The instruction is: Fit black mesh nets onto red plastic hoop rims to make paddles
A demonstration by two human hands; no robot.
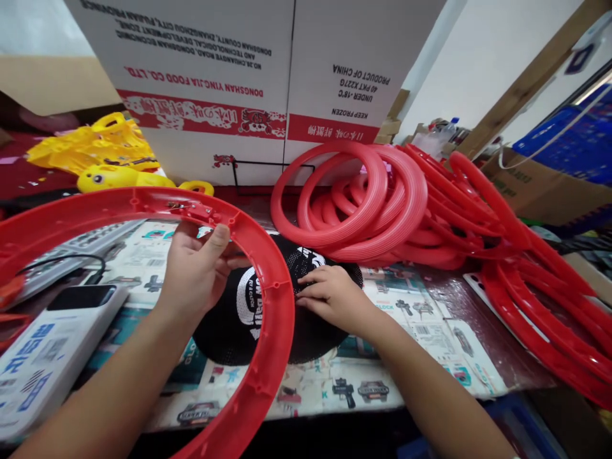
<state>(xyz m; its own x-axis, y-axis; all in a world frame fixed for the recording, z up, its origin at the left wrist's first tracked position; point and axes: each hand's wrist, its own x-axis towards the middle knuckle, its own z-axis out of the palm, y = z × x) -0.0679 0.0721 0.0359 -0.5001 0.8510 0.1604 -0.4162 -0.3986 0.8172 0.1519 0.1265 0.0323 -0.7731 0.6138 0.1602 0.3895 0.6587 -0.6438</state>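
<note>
My left hand (198, 268) grips a curved red plastic ring shell (275, 284) by its inner edge, the thumb on the ribbed open channel. A small reddish part with thin wires (194, 210) sits inside the channel near my fingers. My right hand (329, 294) is low over a black printed mesh mat (310, 338), its fingertips drawn together near the mat's surface. Whatever lies between those fingertips is too small to make out. The ring shell crosses in front of the mat's left part.
Red ribbed rings (351, 239) and glossy red shells (535, 306) pile up at the right. Yellow plastic toy parts (109, 153) lie at the back left. A white power bank (52, 357) rests front left. A large white carton (224, 70) stands behind.
</note>
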